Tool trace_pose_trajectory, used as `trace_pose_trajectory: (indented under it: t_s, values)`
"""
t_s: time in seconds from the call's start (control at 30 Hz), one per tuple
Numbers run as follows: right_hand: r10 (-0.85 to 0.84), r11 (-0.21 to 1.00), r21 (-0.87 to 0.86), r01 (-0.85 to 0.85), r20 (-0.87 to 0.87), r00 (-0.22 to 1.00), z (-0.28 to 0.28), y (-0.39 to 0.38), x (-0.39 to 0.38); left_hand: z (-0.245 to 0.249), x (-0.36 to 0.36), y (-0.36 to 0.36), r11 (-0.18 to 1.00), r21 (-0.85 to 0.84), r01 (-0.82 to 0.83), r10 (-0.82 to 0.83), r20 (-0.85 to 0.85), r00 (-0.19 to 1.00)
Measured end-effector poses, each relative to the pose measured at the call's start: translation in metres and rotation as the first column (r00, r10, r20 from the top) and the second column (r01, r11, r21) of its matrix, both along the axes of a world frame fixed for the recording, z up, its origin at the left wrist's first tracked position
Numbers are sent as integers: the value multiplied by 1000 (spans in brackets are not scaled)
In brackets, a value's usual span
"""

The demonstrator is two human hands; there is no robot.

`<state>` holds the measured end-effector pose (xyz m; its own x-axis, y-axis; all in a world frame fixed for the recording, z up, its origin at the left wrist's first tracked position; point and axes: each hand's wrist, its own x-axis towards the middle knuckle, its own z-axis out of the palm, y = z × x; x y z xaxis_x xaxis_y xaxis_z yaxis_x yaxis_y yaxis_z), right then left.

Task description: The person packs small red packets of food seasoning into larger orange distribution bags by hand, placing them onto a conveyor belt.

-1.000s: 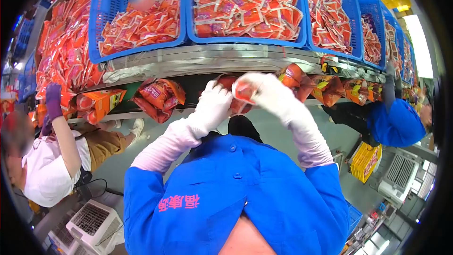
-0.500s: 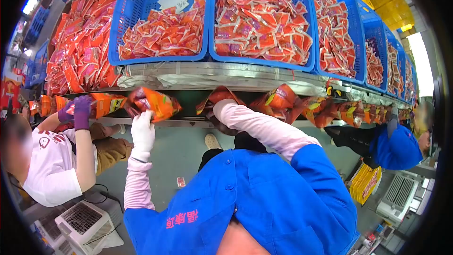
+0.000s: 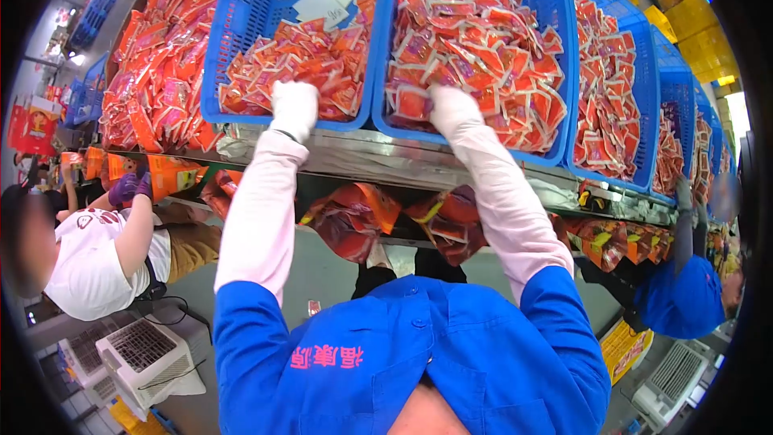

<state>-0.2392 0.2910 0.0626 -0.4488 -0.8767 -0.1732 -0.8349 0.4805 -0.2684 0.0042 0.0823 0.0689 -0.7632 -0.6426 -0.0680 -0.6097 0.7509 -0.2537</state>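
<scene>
My left hand (image 3: 295, 109), in a white glove, is curled at the front rim of a blue basket (image 3: 212, 72), over small red-and-orange sachets (image 3: 322, 56). Its fingertips are hidden, so what they hold cannot be made out. In the neighbouring blue basket (image 3: 382, 48), my white-gloved right hand (image 3: 456, 111) reaches down among similar red sachets (image 3: 483, 40). Its fingers are bent and slightly blurred, beside a sachet (image 3: 412, 102). Below my forearms, an orange-and-red pouch (image 3: 350, 217) and another pouch (image 3: 451, 221) stand open on the line, with sachets showing inside.
A big heap of red packets (image 3: 161, 72) lies left of the baskets. More blue baskets (image 3: 644, 113) run off to the right. One co-worker in white (image 3: 105, 258) handles a pouch with purple gloves at left; another in blue (image 3: 680, 298) works at right. White slips lie in the left basket.
Both hands have moved up and away from the pouches on the line into the two sachet baskets. The view has shifted, and the pouches near me now stand differently.
</scene>
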Motion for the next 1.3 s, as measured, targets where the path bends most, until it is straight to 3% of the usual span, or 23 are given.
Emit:
trace_pose_trajectory:
  t_s: [0.07, 0.1, 0.13, 0.17, 0.2, 0.27, 0.37, 0.4, 0.47, 0.5, 0.6, 0.63, 0.73, 0.77, 0.8, 0.87, 0.93, 1.0, 1.07, 1.13, 1.17, 1.27, 1.3]
  values:
    - [-24, 983, -177, 46, 120, 993, 44, 39, -17, 16, 7, -3, 999, -25, -37, 34, -107, 994]
    - [63, 922, -386, 33, 236, 970, 37, 62, -36, 18, 33, 0, 990, -48, 133, -136, -577, 805]
    - [-13, 873, -352, 338, 676, 737, 61, 83, -31, 28, 44, 9, 977, 41, 211, -97, -793, 602]
    - [13, 878, -308, 367, 781, 624, 96, 102, -24, 80, 46, 50, 878, 447, 170, 257, -741, 620]
    - [-1, 840, -319, 439, 808, 589, 97, 118, -23, 102, 54, 77, 702, 655, 280, 403, -689, 602]
    - [120, 766, -327, 553, 919, 377, 137, 141, 17, 120, 45, 155, 463, 732, 499, 524, -681, 512]
    - [50, 850, -201, 487, 951, 305, 129, 159, 67, 75, 35, 229, 582, 353, 732, -78, -872, 483]
    - [110, 871, -317, 376, 870, 481, 131, 161, 88, 56, 31, 244, 592, 309, 744, -171, -854, 491]
    - [76, 987, -159, 13, 541, 838, 113, 163, 114, 30, 36, 251, 684, 474, 555, -340, -466, 817]
    - [126, 991, -3, -133, 348, 929, 91, 163, 123, 37, 43, 247, 675, 350, 650, -373, -598, 709]
    - [326, 829, 386, -404, 253, 911, 74, 137, 156, 30, 72, 228, 655, 212, 726, -571, -490, 659]
    - [206, 804, 466, -370, 365, 908, 54, 121, 168, 22, 76, 226, 645, 195, 739, -611, -450, 651]
    - [225, 653, 601, -462, 428, 875, -155, 68, 191, 17, 75, 226, 611, 198, 767, -698, -323, 639]
    - [457, 698, 448, -559, 322, 829, -102, 84, 192, 8, 81, 227, 616, 197, 762, -690, -331, 644]
    - [498, 646, 500, -577, 298, 814, -106, 76, 199, 2, 83, 223, 626, 197, 754, -678, -339, 652]
    - [179, 703, 455, -547, 631, 755, -49, 61, 184, 50, 73, 196, 567, 494, 659, -444, -491, 750]
    - [453, 745, 171, -645, 579, 678, 55, 64, 148, 82, 60, 150, 721, 339, 605, -249, -688, 682]
    - [429, 873, 53, -485, 390, 814, 117, 42, 108, 70, 34, 92, 945, 38, 324, -186, -753, 631]
    - [180, 976, -188, -113, 396, 901, 70, 19, 52, 36, 6, 32, 996, 74, 49, 2, -573, 820]
    - [301, 944, 101, -314, 125, 945, 29, -15, 16, 7, -25, 2, 910, 375, -176, 286, -261, 922]
    - [255, 954, 131, -268, 107, 961, -22, -30, 6, -8, -31, -3, 911, 376, -172, 282, -260, 923]
    - [277, 936, 209, -283, 60, 959, -18, -28, -1, -23, -16, -5, 939, 268, -215, 302, -345, 889]
    - [237, 970, 24, -240, 98, 967, -6, -15, -3, -14, -1, -2, 964, 238, -121, 229, -504, 833]
